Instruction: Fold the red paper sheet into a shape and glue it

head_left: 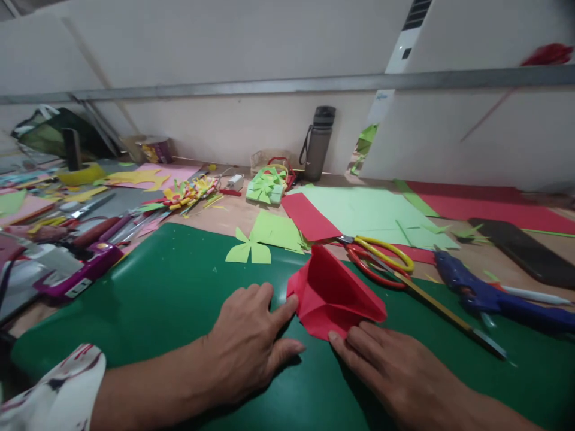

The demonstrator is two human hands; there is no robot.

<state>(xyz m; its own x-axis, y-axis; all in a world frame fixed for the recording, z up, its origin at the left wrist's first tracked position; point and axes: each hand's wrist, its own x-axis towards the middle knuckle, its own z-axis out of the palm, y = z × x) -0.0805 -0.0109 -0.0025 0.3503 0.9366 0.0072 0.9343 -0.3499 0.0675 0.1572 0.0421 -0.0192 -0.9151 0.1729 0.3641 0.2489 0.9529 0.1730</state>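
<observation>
A piece of red paper (pixel 335 299), folded so that one flap stands up, lies on the green mat (pixel 179 311) in front of me. My left hand (pixel 251 335) holds its left edge down with the index finger; the thumb lies apart below and the other fingers are curled. At the lower right edge, my right hand (pixel 386 359) grips the paper with its fingers bent close together, the undersides hidden. Just behind the folded paper are scissors (pixel 381 257) with yellow and red handles. A light green paper cutout with petal shapes (pixel 248 248) lies left of them.
A craft knife (pixel 453 308) and a blue glue gun (pixel 489 296) lie right, beside a dark phone (pixel 523 251). Green sheets (pixel 359 209), red sheets (pixel 489 206) and a bottle (pixel 319 143) stand behind. A purple power strip (pixel 85 269) is at left among paper scraps.
</observation>
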